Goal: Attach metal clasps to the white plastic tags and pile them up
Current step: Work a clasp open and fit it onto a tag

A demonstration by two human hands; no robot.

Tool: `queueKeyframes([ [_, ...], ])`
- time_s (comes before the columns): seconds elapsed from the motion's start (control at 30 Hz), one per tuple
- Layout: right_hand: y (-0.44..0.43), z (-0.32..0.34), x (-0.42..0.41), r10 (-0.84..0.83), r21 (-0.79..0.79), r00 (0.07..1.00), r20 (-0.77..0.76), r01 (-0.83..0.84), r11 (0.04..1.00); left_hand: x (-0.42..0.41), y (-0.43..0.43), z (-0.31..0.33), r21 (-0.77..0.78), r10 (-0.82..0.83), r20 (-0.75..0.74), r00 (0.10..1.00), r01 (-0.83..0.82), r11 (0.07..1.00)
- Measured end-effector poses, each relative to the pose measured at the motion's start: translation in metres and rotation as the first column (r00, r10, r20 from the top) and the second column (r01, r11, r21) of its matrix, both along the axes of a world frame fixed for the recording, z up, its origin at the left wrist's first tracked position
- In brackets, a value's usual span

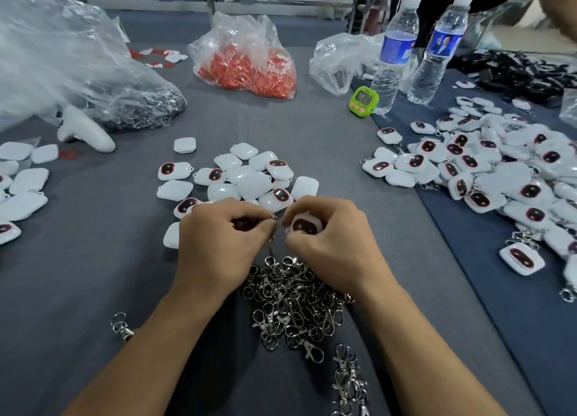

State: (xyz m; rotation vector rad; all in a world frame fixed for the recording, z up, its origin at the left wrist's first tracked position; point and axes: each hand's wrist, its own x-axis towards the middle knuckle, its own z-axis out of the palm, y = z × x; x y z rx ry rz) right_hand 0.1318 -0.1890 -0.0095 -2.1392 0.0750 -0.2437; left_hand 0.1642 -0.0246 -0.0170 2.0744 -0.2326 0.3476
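Observation:
My right hand (327, 244) grips a white plastic tag (304, 225) with a dark red-rimmed oval window, held just above the table. My left hand (221, 244) pinches a small metal clasp (272, 220) at its fingertips, right beside the tag's edge. Below both hands lies a heap of loose metal clasps (293, 300). Beyond my hands sits a loose group of white tags (249, 178). A large pile of tags with clasps attached (499, 178) spreads over the right side.
More white tags (22, 184) lie at the left edge beside a white controller (84, 130). At the back are a bag of red parts (246, 59), clear plastic bags (62, 59), two water bottles (396, 50), and a green timer (363, 101). A stray clasp (121, 326) lies front left.

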Motion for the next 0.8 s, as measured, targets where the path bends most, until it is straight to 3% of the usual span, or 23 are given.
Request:
queueKeyframes([
  [0.17,0.0033,-0.0034,0.0017,-0.064,0.039,0.998,0.02,0.064,0.997,-0.0002,-0.004,0.0027,-0.315,-0.151,-0.112,0.982,0.109,0.943],
  [0.27,0.0005,-0.0018,0.0019,-0.069,0.077,0.996,0.062,0.064,0.995,0.0009,-0.0045,0.0029,-0.397,-0.185,-0.145,0.972,0.114,0.911],
  [0.57,0.0012,0.002,0.0006,-0.117,0.066,0.99,0.077,0.112,0.992,0.0005,-0.0047,0.0017,-0.276,-0.231,-0.11,0.967,0.194,0.941],
  [0.8,0.006,-0.0004,0.0004,-0.125,0.004,0.99,0.058,0.125,0.992,-0.0063,-0.0052,0.0017,-0.074,-0.177,0.082,0.981,0.183,0.98],
])
